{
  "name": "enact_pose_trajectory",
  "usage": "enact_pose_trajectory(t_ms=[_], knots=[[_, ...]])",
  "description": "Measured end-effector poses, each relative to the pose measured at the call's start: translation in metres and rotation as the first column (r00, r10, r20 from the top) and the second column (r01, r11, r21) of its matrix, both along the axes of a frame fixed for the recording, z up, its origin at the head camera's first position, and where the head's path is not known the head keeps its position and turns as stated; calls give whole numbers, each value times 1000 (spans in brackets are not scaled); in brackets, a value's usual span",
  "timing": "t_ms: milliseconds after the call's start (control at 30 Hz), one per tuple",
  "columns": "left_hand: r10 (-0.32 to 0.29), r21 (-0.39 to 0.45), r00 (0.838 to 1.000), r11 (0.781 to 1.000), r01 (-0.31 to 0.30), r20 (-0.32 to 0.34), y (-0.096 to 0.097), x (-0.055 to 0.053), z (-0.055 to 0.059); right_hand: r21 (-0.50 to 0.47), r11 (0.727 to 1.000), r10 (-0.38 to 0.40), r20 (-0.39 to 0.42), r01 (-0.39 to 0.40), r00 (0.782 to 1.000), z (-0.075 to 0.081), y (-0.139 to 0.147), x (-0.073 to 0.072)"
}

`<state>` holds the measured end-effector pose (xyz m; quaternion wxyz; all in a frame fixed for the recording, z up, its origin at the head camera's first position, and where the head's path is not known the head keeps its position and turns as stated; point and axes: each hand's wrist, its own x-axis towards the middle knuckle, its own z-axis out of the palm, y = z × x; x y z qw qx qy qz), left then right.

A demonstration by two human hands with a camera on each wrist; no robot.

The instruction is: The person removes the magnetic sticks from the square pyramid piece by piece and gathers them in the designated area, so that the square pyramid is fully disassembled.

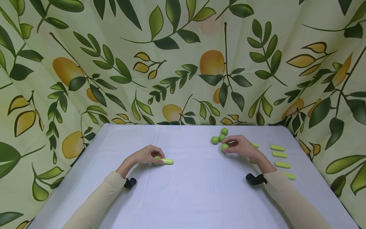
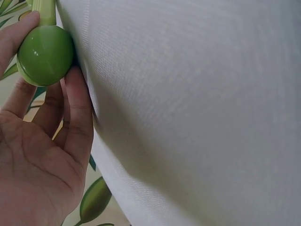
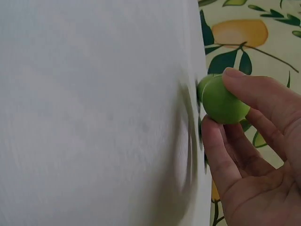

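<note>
My left hand (image 1: pixel 148 155) pinches a glossy green ball (image 2: pixel 46 55) between thumb and fingers, low over the cloth on the left half. A pale green ridged stick (image 1: pixel 168 161) lies right against or just beyond that ball; whether they touch, I cannot tell. Over at the back right, my right hand (image 1: pixel 240 147) pinches another green ball (image 3: pixel 225 100) with thumb and fingertips. Close beside it sit three similar balls, among them one green ball (image 1: pixel 214 140) on the left and one (image 1: pixel 224 131) at the back.
A white cloth (image 1: pixel 186 197) covers the table. Several pale green sticks lie at the right, such as one stick (image 1: pixel 282 164) in a column; others are partly hidden behind my right hand and forearm. A leaf-and-fruit patterned curtain (image 1: pixel 183 63) hangs behind the table's back edge.
</note>
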<state>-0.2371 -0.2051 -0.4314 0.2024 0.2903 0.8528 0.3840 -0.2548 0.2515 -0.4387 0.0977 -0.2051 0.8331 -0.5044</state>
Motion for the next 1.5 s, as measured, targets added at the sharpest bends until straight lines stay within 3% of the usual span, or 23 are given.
enact_pose_trajectory(t_ms=[333,1000,1267,1500], knots=[[7,9,1000,1000,-8,7,-1,0,0,35,999,-26,-41,28,999,-2,8,-6],[11,15,1000,1000,-11,16,-3,-2,-1,72,995,-68,15,67,998,-2,6,-9],[1,20,1000,1000,-1,9,-4,-2,-2,49,997,-63,-26,64,998,2,13,-9],[-9,35,1000,999,10,-8,-4,-2,-3,41,990,-132,-19,133,991,11,17,-7]])
